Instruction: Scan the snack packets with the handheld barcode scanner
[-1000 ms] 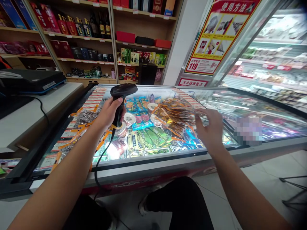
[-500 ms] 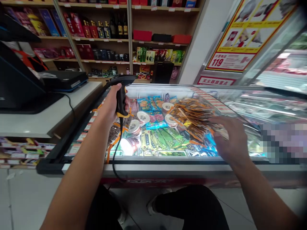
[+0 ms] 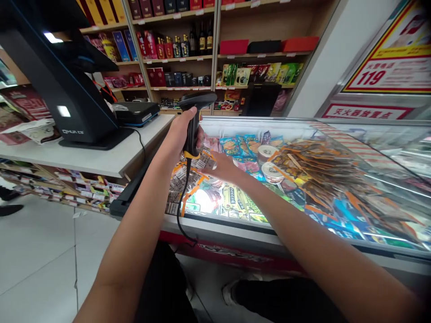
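Observation:
My left hand (image 3: 188,130) is closed around the grip of a black and yellow barcode scanner (image 3: 191,139), held upright above the left end of a glass-topped chest freezer (image 3: 235,226). The scanner's cable hangs down in front of the freezer. My right hand (image 3: 222,167) reaches across to the left, its thumb and fingers apart, over brown snack packets (image 3: 188,180) with orange edges and barcodes. Its fingertips look to be at one packet; whether they press on it is unclear. A larger heap of similar packets (image 3: 316,166) lies farther right.
Tubs (image 3: 273,172) and green bags (image 3: 247,202) show beneath the glass. To the left, a white counter (image 3: 101,159) holds a black checkout terminal (image 3: 81,94) and a flat black device (image 3: 138,112). Shelves with bottles (image 3: 202,40) stand behind.
My right hand has moved left from the large packet heap to the packets near the scanner. My left hand keeps its hold on the scanner. The view has turned left.

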A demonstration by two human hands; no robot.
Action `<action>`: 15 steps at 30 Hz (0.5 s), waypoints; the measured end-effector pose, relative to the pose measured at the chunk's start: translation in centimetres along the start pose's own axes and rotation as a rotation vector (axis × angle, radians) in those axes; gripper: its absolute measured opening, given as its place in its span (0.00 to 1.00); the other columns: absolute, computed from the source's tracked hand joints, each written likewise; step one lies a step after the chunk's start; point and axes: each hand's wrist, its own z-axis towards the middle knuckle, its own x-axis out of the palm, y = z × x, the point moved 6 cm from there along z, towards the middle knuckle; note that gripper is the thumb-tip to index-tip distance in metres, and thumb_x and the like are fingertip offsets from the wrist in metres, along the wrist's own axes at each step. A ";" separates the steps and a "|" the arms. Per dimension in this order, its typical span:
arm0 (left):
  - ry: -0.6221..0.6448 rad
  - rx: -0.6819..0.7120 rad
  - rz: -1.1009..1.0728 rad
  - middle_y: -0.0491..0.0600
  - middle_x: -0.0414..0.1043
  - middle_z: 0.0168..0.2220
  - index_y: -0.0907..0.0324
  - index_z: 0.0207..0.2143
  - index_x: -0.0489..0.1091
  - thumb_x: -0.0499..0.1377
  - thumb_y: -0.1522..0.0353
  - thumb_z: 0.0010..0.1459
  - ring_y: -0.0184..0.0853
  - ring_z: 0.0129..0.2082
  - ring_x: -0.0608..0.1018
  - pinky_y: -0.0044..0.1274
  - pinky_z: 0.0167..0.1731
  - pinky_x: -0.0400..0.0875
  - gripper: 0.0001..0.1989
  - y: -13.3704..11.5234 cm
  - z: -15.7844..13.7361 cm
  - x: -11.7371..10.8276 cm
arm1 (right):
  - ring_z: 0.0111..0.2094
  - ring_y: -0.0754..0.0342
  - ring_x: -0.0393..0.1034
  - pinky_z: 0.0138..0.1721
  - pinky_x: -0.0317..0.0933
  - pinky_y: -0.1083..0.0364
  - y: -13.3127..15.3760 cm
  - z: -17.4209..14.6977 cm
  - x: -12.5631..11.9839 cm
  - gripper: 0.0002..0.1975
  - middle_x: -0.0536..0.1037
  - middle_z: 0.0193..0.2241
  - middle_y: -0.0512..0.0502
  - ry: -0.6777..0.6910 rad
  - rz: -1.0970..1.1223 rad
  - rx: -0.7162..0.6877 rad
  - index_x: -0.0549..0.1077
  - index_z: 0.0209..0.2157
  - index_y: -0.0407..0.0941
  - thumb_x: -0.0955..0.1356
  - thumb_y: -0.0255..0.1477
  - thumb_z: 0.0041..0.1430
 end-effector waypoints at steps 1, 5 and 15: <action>-0.005 0.006 0.010 0.43 0.67 0.22 0.56 0.36 0.67 0.56 0.50 0.68 0.29 0.16 0.70 0.21 0.17 0.61 0.19 -0.2 -0.6 -0.9 | 0.72 0.19 0.54 0.66 0.53 0.24 -0.1 -0.1 0.1 0.57 0.65 0.71 0.25 0.005 0.004 0.033 0.59 0.75 0.47 0.70 0.68 0.55; -0.128 -0.040 -0.009 0.41 0.66 0.21 0.56 0.38 0.69 0.58 0.48 0.63 0.29 0.16 0.70 0.21 0.17 0.64 0.20 0.5 -5.9 -5.7 | 0.77 0.17 0.38 0.67 0.47 0.19 0.0 -0.5 -0.1 0.59 0.51 0.77 0.28 -0.044 0.036 0.144 0.54 0.78 0.49 0.64 0.71 0.57; -0.708 -0.268 -0.273 0.53 0.86 0.45 0.56 0.44 0.79 0.59 0.57 0.65 0.39 0.52 0.86 0.24 0.56 0.79 0.15 7.4 -21.1 -8.3 | 0.76 0.19 0.43 0.70 0.40 0.21 8.5 7.8 3.6 0.45 0.56 0.77 0.35 0.083 -0.197 -0.208 0.67 0.73 0.52 0.66 0.63 0.64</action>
